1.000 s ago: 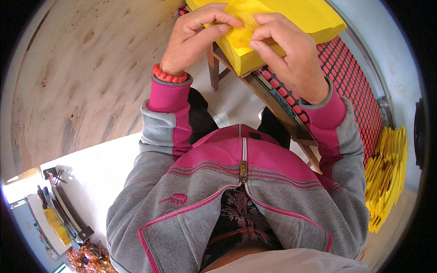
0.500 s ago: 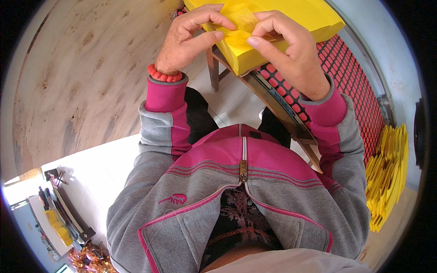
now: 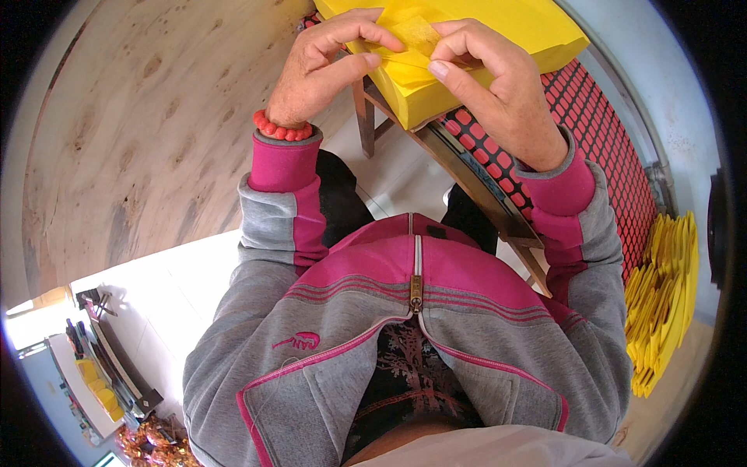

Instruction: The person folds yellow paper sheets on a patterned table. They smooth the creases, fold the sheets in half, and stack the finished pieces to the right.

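A thick stack of yellow paper [image 3: 513,31] lies on a wooden stand at the top of the view. Over its near left corner my two hands work at one thin yellow paper sheet [image 3: 419,33]. My left hand [image 3: 319,62], with a red bead bracelet at the wrist, holds the sheet's left side between curved thumb and index finger. From the right, my right hand [image 3: 498,86] pinches the sheet between thumb and bent fingers. Its lower fingers are partly hidden behind the hand. The sheet looks partly folded or creased between the fingertips.
The wooden stand [image 3: 436,148] has legs close to my knees. Beside it is a red and black gridded surface [image 3: 591,117]. Folded yellow paper pieces [image 3: 661,303] are piled at the right. A large wooden board [image 3: 140,140] fills the left; a shelf [image 3: 85,381] is at lower left.
My right thumb has shifted slightly to the right along the sheet, and the paper between the fingertips has changed shape a little. My left hand has barely moved.
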### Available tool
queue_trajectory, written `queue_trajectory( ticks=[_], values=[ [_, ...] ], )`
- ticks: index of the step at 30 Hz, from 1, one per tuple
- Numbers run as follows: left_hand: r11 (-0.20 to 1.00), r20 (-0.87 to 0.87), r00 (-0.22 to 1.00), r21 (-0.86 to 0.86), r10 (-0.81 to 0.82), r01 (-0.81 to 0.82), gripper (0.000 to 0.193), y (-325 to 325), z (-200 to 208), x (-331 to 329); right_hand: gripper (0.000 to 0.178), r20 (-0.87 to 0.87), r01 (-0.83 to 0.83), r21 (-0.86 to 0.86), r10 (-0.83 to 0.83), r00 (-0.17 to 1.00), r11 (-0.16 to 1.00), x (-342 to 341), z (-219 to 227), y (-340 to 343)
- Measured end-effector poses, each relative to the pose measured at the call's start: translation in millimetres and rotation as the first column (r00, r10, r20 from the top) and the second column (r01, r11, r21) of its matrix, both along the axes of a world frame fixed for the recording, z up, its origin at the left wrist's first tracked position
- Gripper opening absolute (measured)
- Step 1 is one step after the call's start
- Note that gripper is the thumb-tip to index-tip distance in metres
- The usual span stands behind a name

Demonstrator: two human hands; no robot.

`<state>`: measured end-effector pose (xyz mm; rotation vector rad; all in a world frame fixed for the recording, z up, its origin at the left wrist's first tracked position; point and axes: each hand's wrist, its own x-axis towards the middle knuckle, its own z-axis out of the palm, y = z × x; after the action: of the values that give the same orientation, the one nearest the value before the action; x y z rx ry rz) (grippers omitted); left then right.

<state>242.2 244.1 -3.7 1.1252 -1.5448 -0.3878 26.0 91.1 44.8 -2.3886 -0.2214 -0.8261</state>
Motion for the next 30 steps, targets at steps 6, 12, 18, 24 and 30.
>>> queue_trajectory(
  ticks=[6, 12, 18, 24, 30],
  values=[
    [0.999, 0.005, 1.0, -0.046, -0.005, 0.005, 0.027, -1.4, -1.3, -0.4, 0.007, 0.029, -0.004, -0.029, 0.005, 1.0, 1.0, 0.1, -0.1, 1.1],
    [0.998, 0.026, 1.0, -0.056, 0.014, -0.013, 0.025, -2.6, 1.2, -6.0, 0.011, 0.041, 0.046, -0.024, -0.045, 0.998, 0.999, 0.4, 1.7, 5.8],
    [0.999, -0.02, 0.999, -0.031, 0.027, -0.028, 0.022, -2.2, 1.3, -9.8, 0.01, 0.058, 0.054, -0.023, -0.053, 0.997, 0.998, 1.0, 0.2, 6.2],
    [0.994, 0.018, 0.997, -0.081, 0.076, -0.074, 0.019, -5.1, -5.7, -6.8, 0.009, 0.094, 0.073, -0.024, -0.07, 0.993, 0.997, 1.7, -1.5, 7.6],
    [0.979, 0.104, 0.98, -0.136, 0.168, -0.153, 0.017, -6.5, -4.0, -9.8, 0.009, 0.019, 0.104, 0.036, -0.104, 0.994, 0.994, 0.4, 1.5, 11.8]
  ],
)
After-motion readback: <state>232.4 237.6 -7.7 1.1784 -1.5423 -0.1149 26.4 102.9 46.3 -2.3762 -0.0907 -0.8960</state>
